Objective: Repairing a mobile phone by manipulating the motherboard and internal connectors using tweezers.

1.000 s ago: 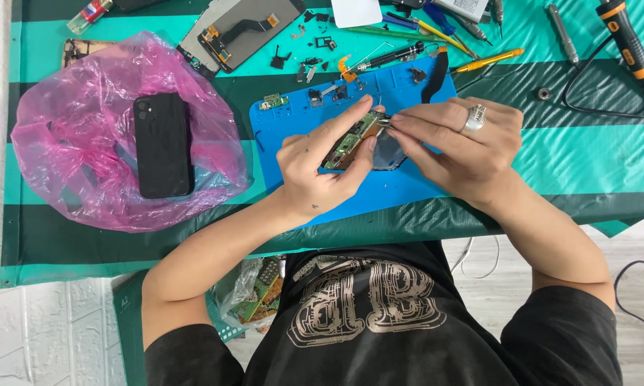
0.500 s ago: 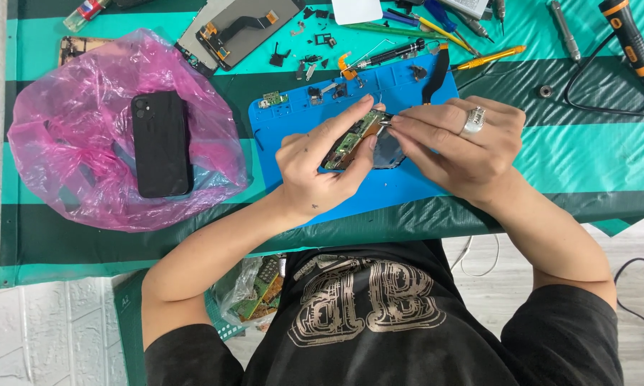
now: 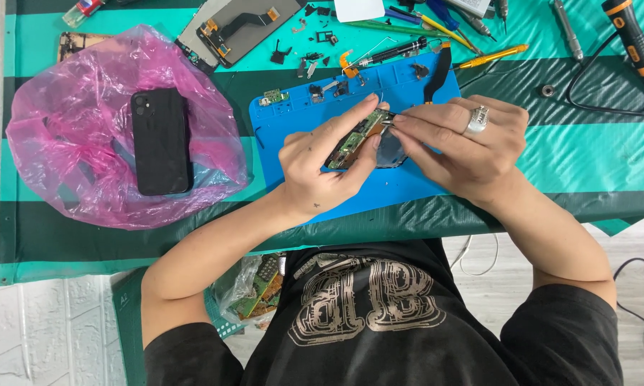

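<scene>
Above the blue silicone work mat (image 3: pixel 300 129), the left hand (image 3: pixel 322 168) pinches a small green phone circuit board (image 3: pixel 354 139) by its edges (thin, light, stiff, likely fragile); the right hand (image 3: pixel 472 146) clasps fine metal tweezers (image 3: pixel 388 123) at its tip.

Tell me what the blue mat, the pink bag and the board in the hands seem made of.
Blue mat: likely silicone or rubber, matte, with moulded compartments along its top edge.
Pink bag: thin plastic film, translucent, crinkled, glossy.
Board, held by the left hand and met by the right hand: green circuit laminate with metal parts.
</scene>
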